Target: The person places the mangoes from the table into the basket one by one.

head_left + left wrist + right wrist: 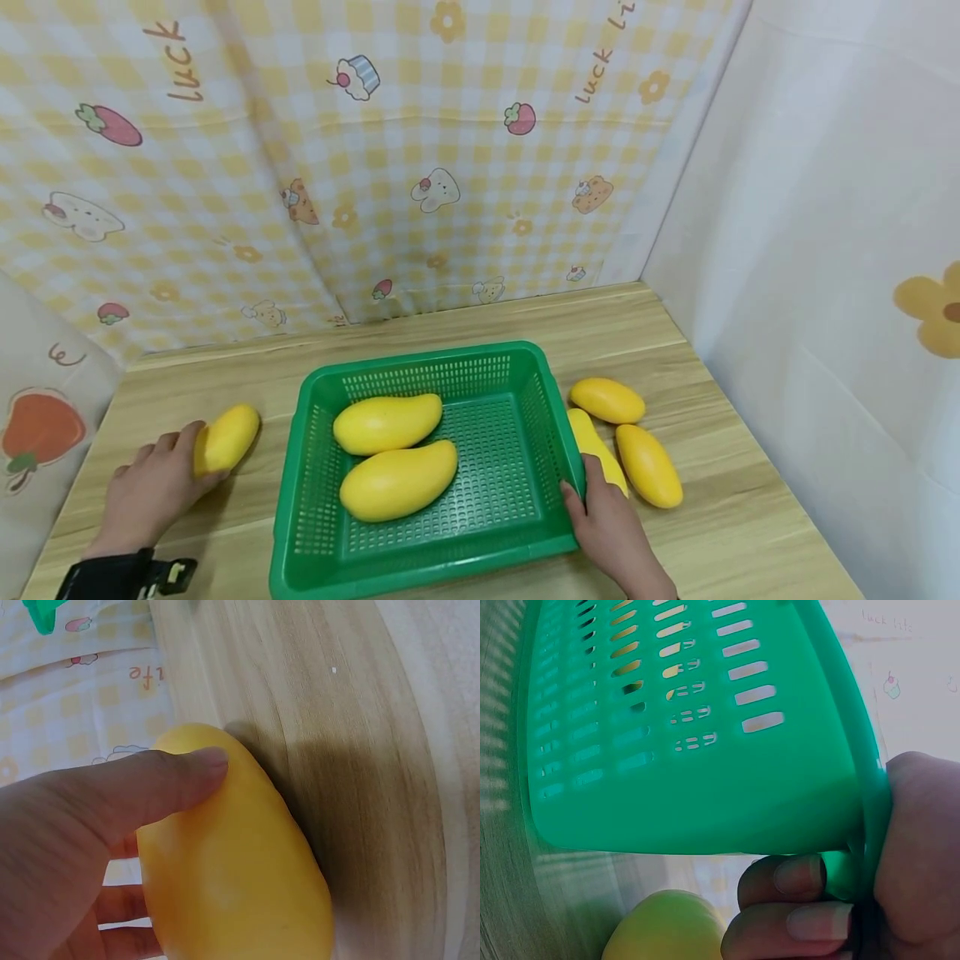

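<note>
At the left of the table, my left hand (153,492) has its thumb and fingers around a yellow mango (228,438). In the left wrist view the thumb lies across the top of that mango (232,862), with the fingers on its far side. My right hand (611,525) grips the right rim of a green plastic basket (420,575), fingers curled under the edge in the right wrist view. Two mangoes lie side by side in the basket's left half, an upper mango (387,423) and a lower mango (399,482).
Right of the basket lie three more mangoes: a far mango (607,401), a near mango (649,467), and a mango (597,442) partly hidden by the rim and my right hand. A checked cloth (450,133) hangs behind the wooden table (735,517), and a white cloth (825,208) at the right.
</note>
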Available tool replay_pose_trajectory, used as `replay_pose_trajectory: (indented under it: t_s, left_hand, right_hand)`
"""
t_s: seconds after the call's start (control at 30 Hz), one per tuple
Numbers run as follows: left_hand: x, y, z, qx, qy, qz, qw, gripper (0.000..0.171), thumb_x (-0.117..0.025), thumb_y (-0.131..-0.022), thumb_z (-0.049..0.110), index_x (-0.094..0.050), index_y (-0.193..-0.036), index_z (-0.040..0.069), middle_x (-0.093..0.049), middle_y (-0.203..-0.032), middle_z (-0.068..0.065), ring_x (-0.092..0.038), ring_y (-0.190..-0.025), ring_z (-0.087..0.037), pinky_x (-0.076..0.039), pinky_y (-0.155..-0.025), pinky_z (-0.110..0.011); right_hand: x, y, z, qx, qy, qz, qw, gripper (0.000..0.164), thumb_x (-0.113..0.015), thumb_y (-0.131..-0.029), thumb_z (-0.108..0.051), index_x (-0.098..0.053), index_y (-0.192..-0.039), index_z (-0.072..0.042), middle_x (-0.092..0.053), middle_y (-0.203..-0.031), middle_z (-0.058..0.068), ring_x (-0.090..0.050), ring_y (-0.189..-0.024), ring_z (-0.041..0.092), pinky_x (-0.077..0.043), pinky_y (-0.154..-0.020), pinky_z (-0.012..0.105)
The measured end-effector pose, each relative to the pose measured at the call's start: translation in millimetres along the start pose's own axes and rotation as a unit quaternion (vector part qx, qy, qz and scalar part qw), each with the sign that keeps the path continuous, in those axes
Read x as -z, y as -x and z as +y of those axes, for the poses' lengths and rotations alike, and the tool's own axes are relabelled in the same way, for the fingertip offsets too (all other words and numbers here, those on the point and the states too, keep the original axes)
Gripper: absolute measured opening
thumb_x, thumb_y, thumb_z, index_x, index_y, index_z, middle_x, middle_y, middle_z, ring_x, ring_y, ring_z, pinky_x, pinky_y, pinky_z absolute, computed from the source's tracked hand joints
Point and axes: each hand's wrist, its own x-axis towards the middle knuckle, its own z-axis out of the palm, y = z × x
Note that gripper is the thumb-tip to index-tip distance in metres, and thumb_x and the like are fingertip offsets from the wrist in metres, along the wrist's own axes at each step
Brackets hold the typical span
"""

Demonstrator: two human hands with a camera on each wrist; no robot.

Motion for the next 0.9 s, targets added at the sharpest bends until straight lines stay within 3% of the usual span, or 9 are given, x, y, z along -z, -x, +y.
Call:
replay_pose_trajectory:
  t_s: [0.23, 0.53, 0.6, 0.7, 0.83, 0.9]
  left_hand:
    - [0.1, 2.6, -0.4, 0.009, 0.015, -0.009, 0.9998, 0.08, -0.081, -0.072, 0.036, -0.044, -0.123, -0.013, -0.046, -0.109, -0.037, -0.044, -0.094, -0.053, -0.037, -0.065, -0.064]
    - [7.7, 4.5, -2.8, 0.012, 0.017, -0.025, 0.9995, 0.082, -0.081, -0.07, 0.043, -0.048, -0.12, -0.014, -0.049, -0.107, -0.039, -0.049, -0.087, -0.052, -0.041, -0.063, -0.06]
    - [13.0, 6.3, -2.1, 0.006, 0.022, -0.011, 0.9997, 0.08, -0.081, -0.07, 0.041, -0.049, -0.119, -0.013, -0.05, -0.106, -0.038, -0.05, -0.084, -0.051, -0.041, -0.06, -0.058]
    - [21.7, 9.0, 5.3, -0.021, 0.024, 0.04, 0.9987, 0.076, -0.083, -0.068, 0.037, -0.051, -0.117, -0.011, -0.052, -0.103, -0.036, -0.052, -0.079, -0.049, -0.042, -0.055, -0.056]
    - [35.5, 10.9, 22.7, -0.063, 0.02, 0.115, 0.9912, 0.076, -0.086, -0.061, 0.033, -0.054, -0.115, -0.009, -0.055, -0.1, -0.033, -0.052, -0.076, -0.047, -0.042, -0.052, -0.055]
    - [43.8, 11.4, 32.7, -0.074, 0.015, 0.136, 0.9878, 0.077, -0.087, -0.06, 0.032, -0.054, -0.116, -0.008, -0.055, -0.101, -0.032, -0.052, -0.076, -0.047, -0.041, -0.053, -0.054]
  right_hand:
    - [1, -1, -2, -0.002, -0.004, -0.003, 1.0, 0.038, -0.057, -0.097, -0.016, -0.041, -0.128, 0.001, -0.059, -0.078, 0.004, -0.053, -0.062, 0.01, -0.045, -0.053, 0.029]
    - [0, 0, -2, -0.001, 0.0, -0.004, 1.0, 0.038, -0.056, -0.097, -0.016, -0.041, -0.128, 0.002, -0.059, -0.077, 0.004, -0.053, -0.062, 0.01, -0.045, -0.054, 0.029]
    - [0, 0, -2, 0.001, -0.003, -0.005, 1.0, 0.038, -0.056, -0.097, -0.016, -0.041, -0.127, 0.001, -0.059, -0.077, 0.003, -0.053, -0.062, 0.01, -0.045, -0.053, 0.029]
    - [1, 0, -2, -0.001, -0.008, -0.003, 1.0, 0.038, -0.056, -0.097, -0.016, -0.041, -0.127, 0.002, -0.059, -0.078, 0.004, -0.054, -0.062, 0.01, -0.045, -0.054, 0.029]
    - [1, 1, -3, -0.004, -0.009, -0.002, 1.0, 0.038, -0.056, -0.097, -0.015, -0.042, -0.127, 0.002, -0.06, -0.079, 0.004, -0.054, -0.063, 0.01, -0.046, -0.054, 0.029]
    - [1, 1, -2, -0.002, -0.009, -0.002, 1.0, 0.037, -0.057, -0.097, -0.014, -0.042, -0.127, 0.002, -0.06, -0.079, 0.004, -0.054, -0.063, 0.01, -0.046, -0.054, 0.029]
